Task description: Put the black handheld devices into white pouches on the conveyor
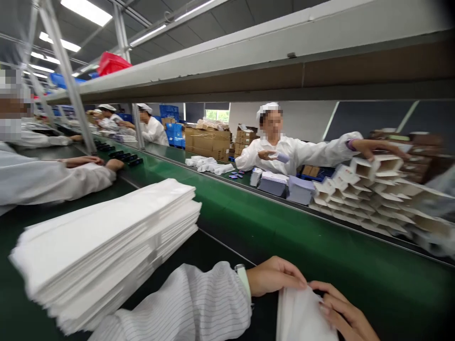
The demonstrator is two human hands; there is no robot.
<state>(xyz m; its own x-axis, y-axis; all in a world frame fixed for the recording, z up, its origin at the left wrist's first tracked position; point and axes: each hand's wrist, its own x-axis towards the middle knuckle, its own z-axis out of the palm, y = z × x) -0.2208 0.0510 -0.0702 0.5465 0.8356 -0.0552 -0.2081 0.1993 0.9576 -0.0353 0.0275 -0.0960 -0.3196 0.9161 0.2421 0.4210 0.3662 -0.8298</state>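
Note:
My left hand [275, 277], a pale band at its wrist, pinches the top edge of a flat white packing bag [302, 315] near the bottom of the view. Bent fingers of my right hand [343, 308] lie against the bag's right side and top corner, gripping it there. The bag's lower end is cut off by the frame. To the left of my striped sleeve lies a thick stack of similar flat white bags [106, 213] on the dark bench. Whether they are paper or foam I cannot tell.
A green conveyor belt [245, 208] crosses in front, under a long overhead shelf [213, 61]. Beyond it a co-worker [273, 142] reaches over piled open white boxes [377, 189]. At left, another co-worker's sleeve [67, 180] rests near several black items [124, 156].

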